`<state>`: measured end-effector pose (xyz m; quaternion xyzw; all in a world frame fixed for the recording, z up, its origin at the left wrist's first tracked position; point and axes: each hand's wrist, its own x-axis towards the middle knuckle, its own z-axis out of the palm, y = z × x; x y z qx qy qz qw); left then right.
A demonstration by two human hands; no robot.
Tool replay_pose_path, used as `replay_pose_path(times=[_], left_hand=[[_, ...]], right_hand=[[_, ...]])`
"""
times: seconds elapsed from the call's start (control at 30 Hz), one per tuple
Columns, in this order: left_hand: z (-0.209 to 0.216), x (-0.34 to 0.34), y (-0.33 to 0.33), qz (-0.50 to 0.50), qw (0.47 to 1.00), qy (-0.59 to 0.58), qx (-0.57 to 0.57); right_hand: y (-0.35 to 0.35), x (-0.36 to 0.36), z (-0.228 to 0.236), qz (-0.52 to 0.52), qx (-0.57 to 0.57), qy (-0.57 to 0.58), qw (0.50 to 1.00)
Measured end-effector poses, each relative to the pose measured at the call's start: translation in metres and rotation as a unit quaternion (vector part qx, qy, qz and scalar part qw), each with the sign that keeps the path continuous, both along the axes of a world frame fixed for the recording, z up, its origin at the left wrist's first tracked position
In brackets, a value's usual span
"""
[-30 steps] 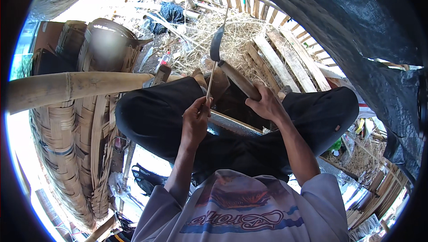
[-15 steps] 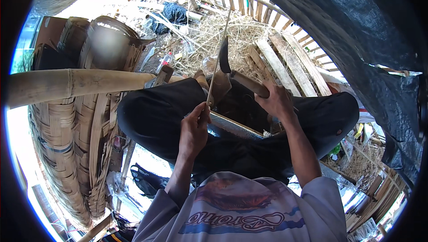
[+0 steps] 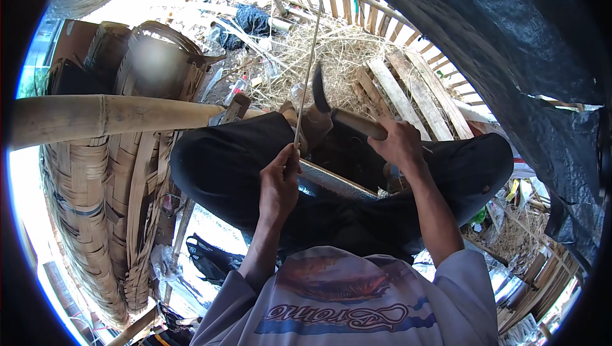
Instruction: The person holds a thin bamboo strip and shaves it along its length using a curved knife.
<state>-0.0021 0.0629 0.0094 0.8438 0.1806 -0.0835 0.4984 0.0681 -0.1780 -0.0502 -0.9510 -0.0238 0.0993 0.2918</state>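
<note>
The strip (image 3: 309,70) is already long and thin, so some of the work looks done. I can't tell how much is left, as its top end is lost in the bright top of the frame. The knife (image 3: 320,95) is just beside the strip, a little above the middle of the frame; I can't tell if they touch.

The left hand (image 3: 279,180), in the middle of the frame, has its fingers pinched tight on the strip's low end. The right hand (image 3: 398,145), higher and to the right, has its fingers curled around the knife's handle. The left arm points almost straight up; the right arm leans up and to the left.
</note>
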Motion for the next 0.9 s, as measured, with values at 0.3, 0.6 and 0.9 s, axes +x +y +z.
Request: replay_pose_path(times=[0.3, 0.6, 0.9], left_hand=[[-0.009, 0.001, -0.001, 0.012, 0.998, -0.050, 0.023], [-0.007, 0.002, 0.001, -0.028, 0.998, -0.046, 0.042], [-0.004, 0.002, -0.004, -0.028, 0.998, -0.026, 0.059]], right_hand=[[-0.002, 0.004, 0.004, 0.008, -0.018, -0.008, 1.000], [-0.003, 0.000, 0.010, 0.113, -0.016, -0.055, 0.992], [-0.008, 0.001, 0.008, 0.133, -0.024, -0.075, 0.988]])
